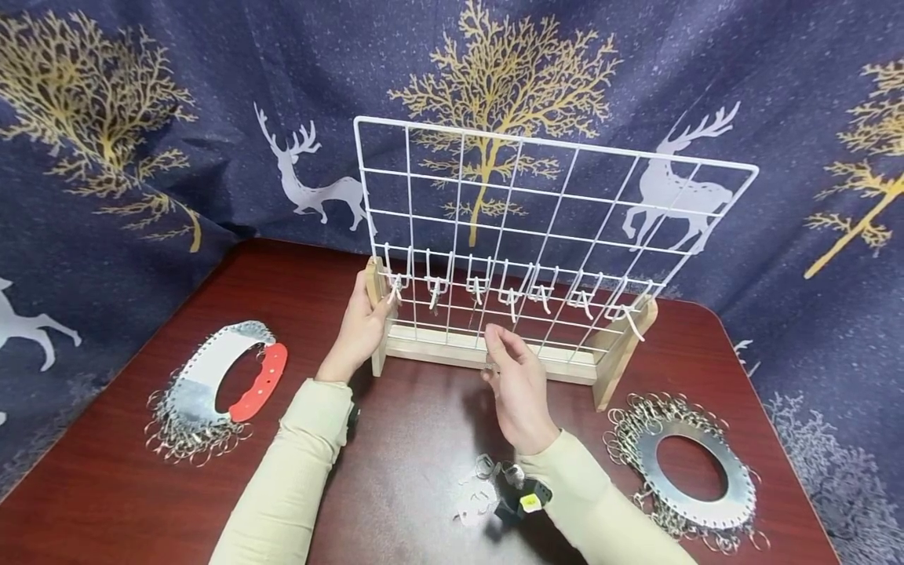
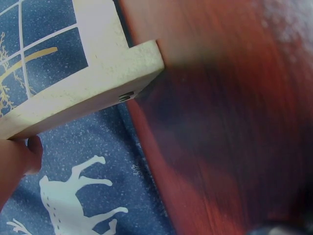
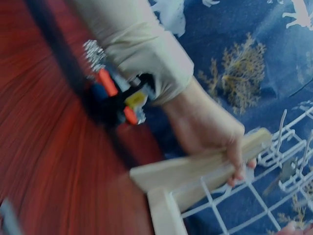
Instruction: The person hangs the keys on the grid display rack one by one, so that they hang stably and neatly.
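Note:
At the left end of a white wire grid rack (image 1: 487, 188), my left hand (image 1: 360, 329) grips the wooden side support (image 1: 377, 357). The right wrist view shows this left hand (image 3: 208, 125) with its fingers wrapped over the wooden support (image 3: 176, 171). My right hand (image 1: 521, 392) is raised before the middle of the rack, its thumb and fingertips pinched together. A small metal ring (image 1: 490, 367) shows at its fingers. Several white hooks (image 1: 512, 297) line the lower grid; small metal keys (image 1: 434, 297) hang on some of the left ones.
Left on the dark red table (image 1: 395, 471) lies a curved metal holder with a red handle (image 1: 260, 384) and many rings. A round metal holder (image 1: 695, 475) edged with rings lies right. Loose rings and shiny pieces (image 1: 480, 494) lie in front. A patterned cloth (image 1: 311, 71) hangs behind.

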Demonstrator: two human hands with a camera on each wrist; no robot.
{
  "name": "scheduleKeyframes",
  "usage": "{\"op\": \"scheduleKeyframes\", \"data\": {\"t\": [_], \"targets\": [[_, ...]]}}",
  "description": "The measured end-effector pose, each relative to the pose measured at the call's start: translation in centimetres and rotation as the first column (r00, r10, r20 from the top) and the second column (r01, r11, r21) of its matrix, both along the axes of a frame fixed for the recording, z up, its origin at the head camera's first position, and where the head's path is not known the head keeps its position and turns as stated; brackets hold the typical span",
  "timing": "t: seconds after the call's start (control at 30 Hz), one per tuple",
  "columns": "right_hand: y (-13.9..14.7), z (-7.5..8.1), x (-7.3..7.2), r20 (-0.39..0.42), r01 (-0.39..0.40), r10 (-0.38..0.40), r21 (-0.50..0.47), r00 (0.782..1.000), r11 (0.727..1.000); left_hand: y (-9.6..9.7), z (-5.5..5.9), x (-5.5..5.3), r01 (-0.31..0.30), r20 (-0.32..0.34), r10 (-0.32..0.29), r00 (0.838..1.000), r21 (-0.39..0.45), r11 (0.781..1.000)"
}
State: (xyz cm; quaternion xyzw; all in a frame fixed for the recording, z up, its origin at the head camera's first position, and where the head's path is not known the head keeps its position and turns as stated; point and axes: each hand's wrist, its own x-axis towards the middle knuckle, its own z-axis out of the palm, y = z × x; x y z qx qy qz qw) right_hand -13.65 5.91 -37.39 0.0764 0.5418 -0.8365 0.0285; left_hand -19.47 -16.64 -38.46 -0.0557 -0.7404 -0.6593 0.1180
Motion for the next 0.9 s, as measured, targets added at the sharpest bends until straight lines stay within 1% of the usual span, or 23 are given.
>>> {"op": "scheduleKeyframes", "data": {"t": [0.13,0.2,0.23,0.27,0.3,0.33,0.37,0.4,0.43,0.47,0.5,0.53,0.57,0.6,0.63,0.67,0.73,0.77,0.8,0.87,0.9], "targets": [[1.4,-1.0,-0.1,0.028,-0.042,0.04,0.103,0.999,0.994,-0.1,-0.4,-0.3,-0.015,-0.018,0.014,1.0,-0.012,1.0],[2.2,-1.5,-0.1,0.039,-0.081,0.075,0.184,0.996,0.98,-0.1,-0.4,-0.3,-0.015,-0.026,0.014,1.0,-0.01,1.0],[2.7,-1.8,-0.1,0.05,-0.119,0.11,0.237,0.993,0.964,-0.1,-0.4,-0.2,-0.012,-0.023,0.012,1.0,-0.001,1.0],[3.1,-2.0,-0.1,0.059,-0.169,0.159,0.293,0.986,0.941,0.0,-0.4,-0.2,-0.01,-0.021,0.01,1.0,0.001,1.0],[3.5,-2.3,0.0,0.066,-0.226,0.217,0.364,0.974,0.904,0.0,-0.4,-0.2,-0.008,-0.017,0.008,1.0,0.001,1.0],[3.9,-2.6,0.1,0.078,-0.291,0.286,0.429,0.955,0.855,0.0,-0.4,-0.2,-0.006,-0.014,0.006,1.0,0.003,1.0],[4.3,-2.8,0.1,0.085,-0.354,0.364,0.51,0.928,0.784,0.0,-0.4,-0.1,-0.003,-0.012,0.003,1.0,0.004,1.0],[4.7,-3.1,0.2,0.089,-0.407,0.445,0.591,0.891,0.696,0.0,-0.4,-0.1,-0.002,-0.008,0.002,1.0,0.008,1.0],[5.0,-3.4,0.3,0.096,-0.444,0.523,0.669,0.847,0.596,0.0,-0.4,-0.1,-0.002,-0.007,0.002,1.0,0.005,1.0],[5.2,-3.6,0.4,0.097,-0.456,0.588,0.735,0.803,0.502,0.0,-0.4,-0.1,-0.004,-0.007,0.004,1.0,0.002,1.0],[5.4,-3.9,0.5,0.1,-0.446,0.641,0.798,0.761,0.405,0.0,-0.4,-0.2,-0.005,-0.007,0.005,1.0,0.001,1.0],[5.6,-4.0,0.6,0.107,-0.429,0.685,0.844,0.72,0.32,-0.1,-0.3,-0.2,-0.006,-0.008,0.006,1.0,0.003,1.0],[5.8,-4.1,0.7,0.111,-0.397,0.72,0.886,0.685,0.241,-0.1,-0.3,-0.2,-0.003,-0.007,0.003,1.0,0.008,1.0],[5.9,-4.2,0.9,0.123,-0.368,0.744,0.913,0.657,0.175,-0.1,-0.2,-0.1,-0.002,-0.004,0.002,1.0,0.008,1.0],[5.9,-4.1,1.0,0.139,-0.347,0.76,0.93,0.634,0.119,0.0,0.0,-0.1,0.002,0.0,-0.002,1.0,0.014,1.0],[6.0,-4.0,1.1,0.155,-0.329,0.77,0.941,0.618,0.074,0.0,0.3,0.1,0.006,0.003,-0.006,1.0,0.014,1.0],[6.0,-3.8,1.5,0.189,-0.293,0.781,0.956,0.596,-0.008,0.3,1.0,0.6,0.011,0.011,-0.011,1.0,0.006,1.0],[6.0,-3.6,1.6,0.204,-0.274,0.782,0.961,0.589,-0.044,0.4,1.4,0.9,0.011,0.015,-0.011,1.0,-0.002,1.0],[6.0,-3.5,1.8,0.217,-0.263,0.78,0.962,0.586,-0.07,0.5,1.7,1.1,0.01,0.018,-0.009,1.0,-0.013,1.0],[6.0,-3.2,2.0,0.237,-0.248,0.782,0.963,0.577,-0.109,0.7,2.3,1.6,0.004,0.017,-0.003,1.0,-0.034,0.999],[5.9,-3.1,2.1,0.243,-0.239,0.783,0.963,0.573,-0.124,0.7,2.4,1.7,0.002,0.02,-0.001,1.0,-0.037,0.999]]}}
